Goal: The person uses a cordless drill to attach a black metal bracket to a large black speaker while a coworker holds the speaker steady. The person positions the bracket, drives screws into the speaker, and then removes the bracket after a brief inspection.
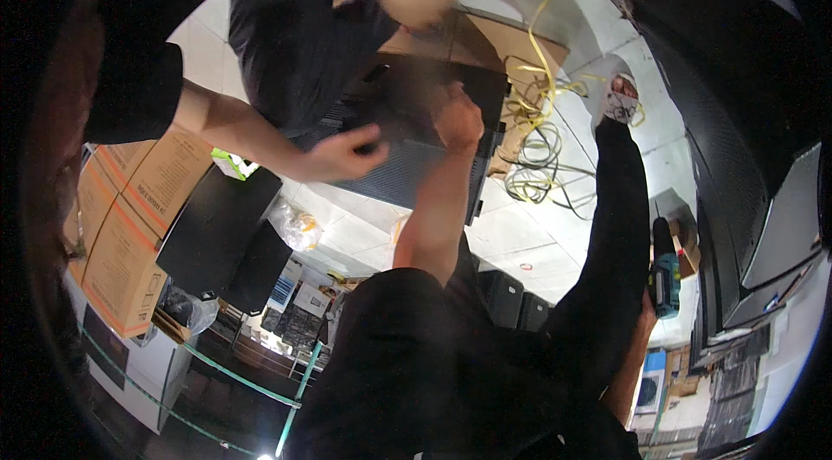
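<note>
- One left hand [459, 117] of ours reached over the right part of the black cabinet [407, 172]; blur hid its fingertips, and though the fingers looked curled, we could not tell whether they pinched anything or touched the surface.
- Our right hand [647, 314] was low beside our outstretched leg [624, 178], against the teal-and-black drill [666, 282]; its fingers were mostly hidden, so we could not tell how they closed. We judged a bumped trigger the risk there, because the tool was near loose trouser cloth.
- The cabinet lay between us and a co-worker, with brown cardboard [516, 39] showing past its far edge. If that sheet ran beneath it, which we could not see, a push might have made it slide.
- A co-worker's near hand [342, 155], thumb apart from fingers, was over the cabinet's left part; the watch-wearing hand [419, 2] was blurred at the far side. With hands so close, we thought a lift or tilt without warning could have trapped somebody's fingers.
- Yellow cable [524, 117] lay in loose coils just beyond the cabinet's right edge, toward our foot [619, 100]; a shift of that foot could have snagged it and dragged the coils.
</note>
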{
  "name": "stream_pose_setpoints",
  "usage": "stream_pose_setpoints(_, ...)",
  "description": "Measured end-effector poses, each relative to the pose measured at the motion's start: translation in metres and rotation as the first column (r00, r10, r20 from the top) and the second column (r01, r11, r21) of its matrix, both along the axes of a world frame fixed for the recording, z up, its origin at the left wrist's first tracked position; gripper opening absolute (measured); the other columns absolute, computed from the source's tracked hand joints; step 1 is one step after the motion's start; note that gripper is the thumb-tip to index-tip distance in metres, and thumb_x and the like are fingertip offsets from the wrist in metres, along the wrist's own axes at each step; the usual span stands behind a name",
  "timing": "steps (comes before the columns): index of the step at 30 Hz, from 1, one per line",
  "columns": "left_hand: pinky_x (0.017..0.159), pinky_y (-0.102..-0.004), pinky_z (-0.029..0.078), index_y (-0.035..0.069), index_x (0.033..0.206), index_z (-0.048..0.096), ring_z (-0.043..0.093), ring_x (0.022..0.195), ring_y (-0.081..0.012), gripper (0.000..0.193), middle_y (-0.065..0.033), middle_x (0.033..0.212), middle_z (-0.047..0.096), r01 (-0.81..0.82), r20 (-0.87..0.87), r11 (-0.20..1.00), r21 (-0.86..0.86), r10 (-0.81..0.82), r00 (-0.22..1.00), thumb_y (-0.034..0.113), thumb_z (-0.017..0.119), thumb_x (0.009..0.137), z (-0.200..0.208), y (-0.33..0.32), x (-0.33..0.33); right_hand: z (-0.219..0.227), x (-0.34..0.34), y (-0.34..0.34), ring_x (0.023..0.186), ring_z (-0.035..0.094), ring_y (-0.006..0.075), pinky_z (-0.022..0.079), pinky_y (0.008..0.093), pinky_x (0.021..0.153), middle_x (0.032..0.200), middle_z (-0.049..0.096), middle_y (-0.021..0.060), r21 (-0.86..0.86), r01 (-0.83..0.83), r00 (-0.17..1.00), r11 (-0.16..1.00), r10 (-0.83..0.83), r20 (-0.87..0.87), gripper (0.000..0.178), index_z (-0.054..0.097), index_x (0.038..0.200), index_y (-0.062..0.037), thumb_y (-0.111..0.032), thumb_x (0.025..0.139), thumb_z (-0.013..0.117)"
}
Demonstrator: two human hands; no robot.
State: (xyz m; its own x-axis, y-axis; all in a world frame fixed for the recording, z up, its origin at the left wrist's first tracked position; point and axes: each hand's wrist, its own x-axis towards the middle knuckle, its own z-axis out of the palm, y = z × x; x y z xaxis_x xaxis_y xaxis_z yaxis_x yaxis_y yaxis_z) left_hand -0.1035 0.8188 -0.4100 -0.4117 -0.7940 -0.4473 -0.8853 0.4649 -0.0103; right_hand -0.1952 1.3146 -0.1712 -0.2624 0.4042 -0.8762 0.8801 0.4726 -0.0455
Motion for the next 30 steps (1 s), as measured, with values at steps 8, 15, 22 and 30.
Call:
stream_pose_setpoints(8,0.091,-0.0457,0.045,0.008,0.11,0.059,0.056,0.104,-0.0327,0.023,-0.012,0.109,0.054,0.032,-0.023,0.998,-0.045,-0.033,0.999,0.017,0.057,0.088,-0.015,0.005,0.009,0.0,0.0,0.011,0.112,0.056,0.0259,0.043,0.0351,0.098,0.126,0.062,0.0122,-0.151,-0.097,0.994,0.984,0.088,-0.066,0.041,0.063,0.124,0.0035,-0.026,0.095,0.062)
stream_pose_setpoints(15,0.091,-0.0471,0.043,0.005,0.111,0.056,0.055,0.103,-0.0362,0.035,-0.0161,0.107,0.052,0.131,-0.031,0.99,-0.046,-0.132,0.991,0.022,0.066,0.081,-0.013,0.007,0.01,0.001,0.013,0.031,0.099,0.061,0.0252,0.049,0.0354,0.09,0.117,0.064,0.0113,-0.038,0.0,0.998,0.999,-0.002,-0.058,0.04,0.063,0.121,0.0038,-0.024,0.092,0.066)
stream_pose_setpoints(22,0.094,-0.0466,0.041,0.004,0.111,0.057,0.053,0.107,-0.035,0.041,-0.0165,0.108,0.051,0.103,-0.122,0.994,-0.032,-0.106,0.987,0.024,0.07,0.078,-0.016,0.007,0.008,0.005,0.01,0.021,0.102,0.061,0.0223,0.049,0.0307,0.092,0.121,0.063,0.0115,-0.067,-0.152,0.983,0.986,0.143,-0.113,0.043,0.064,0.121,0.0039,-0.029,0.094,0.064)
stream_pose_setpoints(30,0.091,-0.046,0.041,0.003,0.108,0.058,0.053,0.105,-0.0346,0.04,-0.0162,0.107,0.052,0.142,-0.104,0.988,-0.055,-0.147,0.984,0.025,0.071,0.078,-0.017,0.002,0.015,0.005,-0.002,0.004,0.106,0.059,0.0232,0.048,0.0323,0.094,0.122,0.062,0.0121,-0.077,-0.094,0.995,0.993,0.091,-0.031,0.043,0.063,0.122,0.0047,-0.028,0.095,0.064)
